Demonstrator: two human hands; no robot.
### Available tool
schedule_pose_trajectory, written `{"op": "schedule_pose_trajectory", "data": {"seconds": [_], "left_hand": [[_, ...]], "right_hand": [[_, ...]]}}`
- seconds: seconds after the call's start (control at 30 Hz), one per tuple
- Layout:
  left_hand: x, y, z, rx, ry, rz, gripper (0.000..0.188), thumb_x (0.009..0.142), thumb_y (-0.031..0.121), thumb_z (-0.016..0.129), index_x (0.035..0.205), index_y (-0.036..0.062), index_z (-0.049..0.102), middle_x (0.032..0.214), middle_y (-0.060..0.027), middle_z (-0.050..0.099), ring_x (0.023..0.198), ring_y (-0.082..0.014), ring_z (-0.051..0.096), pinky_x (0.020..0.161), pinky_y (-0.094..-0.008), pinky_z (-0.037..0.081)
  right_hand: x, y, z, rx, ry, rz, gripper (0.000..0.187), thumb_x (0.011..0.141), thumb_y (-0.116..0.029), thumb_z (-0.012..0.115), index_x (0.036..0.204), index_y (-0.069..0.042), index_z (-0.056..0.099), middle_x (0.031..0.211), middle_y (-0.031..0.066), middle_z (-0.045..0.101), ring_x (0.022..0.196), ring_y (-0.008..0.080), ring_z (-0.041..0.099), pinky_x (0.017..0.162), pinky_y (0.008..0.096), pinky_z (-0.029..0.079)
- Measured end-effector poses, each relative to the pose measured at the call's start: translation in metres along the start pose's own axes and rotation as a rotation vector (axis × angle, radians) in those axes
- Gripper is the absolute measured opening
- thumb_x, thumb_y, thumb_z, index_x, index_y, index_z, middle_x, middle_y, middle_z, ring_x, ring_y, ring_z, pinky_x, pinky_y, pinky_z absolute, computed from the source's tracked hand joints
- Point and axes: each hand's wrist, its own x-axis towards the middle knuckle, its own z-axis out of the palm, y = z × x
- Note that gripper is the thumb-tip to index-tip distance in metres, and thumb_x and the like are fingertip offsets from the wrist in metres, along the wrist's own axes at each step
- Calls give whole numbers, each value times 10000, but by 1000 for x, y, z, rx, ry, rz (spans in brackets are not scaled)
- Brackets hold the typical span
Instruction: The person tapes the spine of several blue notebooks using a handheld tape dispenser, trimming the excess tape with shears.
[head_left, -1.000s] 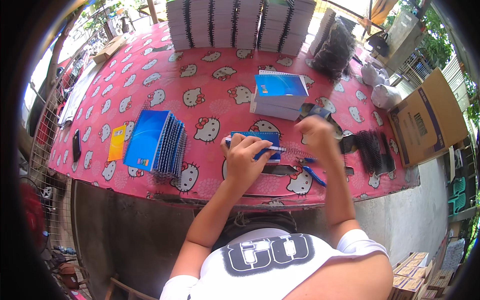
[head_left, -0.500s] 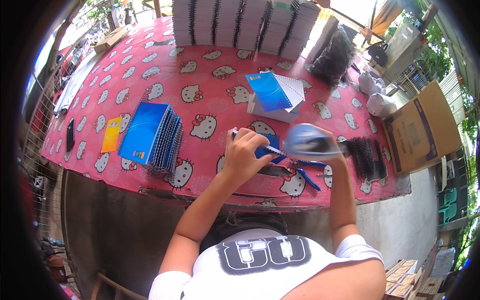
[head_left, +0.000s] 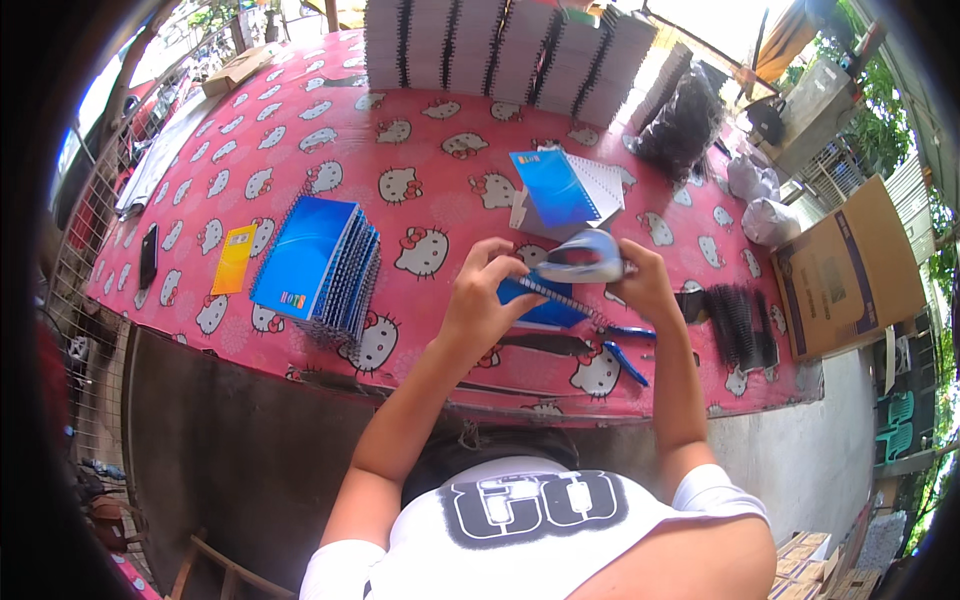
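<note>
A blue-covered spiral notebook lies before me on the table, its coil edge slanting down to the right. My left hand bends its thumb and forefinger round the upper left end of that edge. In my right hand is a blue-and-white curved piece, smeared by motion just above the notebook. I cannot make out what kind of piece it is or whether it is joined to the notebook. A tool with blue handles rests close to the right hand.
Blue notebooks stand in a stack at left, beside a yellow booklet and a phone. Farther off are a loose notebook pile and tall bound stacks. Black coils and a cardboard box occupy the right.
The blurred piece has swung left toward my left hand, and my right hand has moved with it. My left thumb and forefinger have spread a little. The whole view has shifted slightly.
</note>
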Motion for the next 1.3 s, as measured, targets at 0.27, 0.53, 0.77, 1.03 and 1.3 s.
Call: {"op": "schedule_pose_trajectory", "data": {"seconds": [0.27,0.53,0.77,1.03,1.3], "left_hand": [[-6,-18,1,-529,75,-408,311,771,-6,767,1067,32,680,1063,-40,679,926,-97,642,719,-238,538],[-16,-32,-9,-686,-11,-471,307,800,-82,710,1090,17,684,1009,-64,706,877,-103,665,684,-227,563],[-12,-6,-4,-686,80,-173,241,759,-95,746,955,12,654,1000,-96,680,897,-158,670,748,-265,580],[-56,4,-4,-154,-9,91,213,704,-114,765,866,-12,672,944,-153,687,864,-225,688,683,-294,585],[-54,10,4,-69,117,148,249,661,-79,766,869,30,683,899,-111,703,846,-261,679,726,-339,536]], "right_hand": [[14,0,10,76,-62,-123,286,641,18,694,918,-24,640,777,0,648,707,99,560,661,269,480],[2,3,8,7,37,-15,245,693,49,679,924,-20,635,824,-20,619,810,54,555,647,251,481],[-11,62,-51,-584,644,142,352,737,-154,777,1013,18,644,1002,149,672,866,295,652,821,370,522],[-105,26,-5,-884,186,-96,483,804,-251,746,1180,4,585,1257,228,536,1198,398,501,985,434,437],[-110,-2,43,-559,219,-189,324,827,-179,708,1095,-26,610,1052,172,536,1003,332,512,873,430,417]]}}
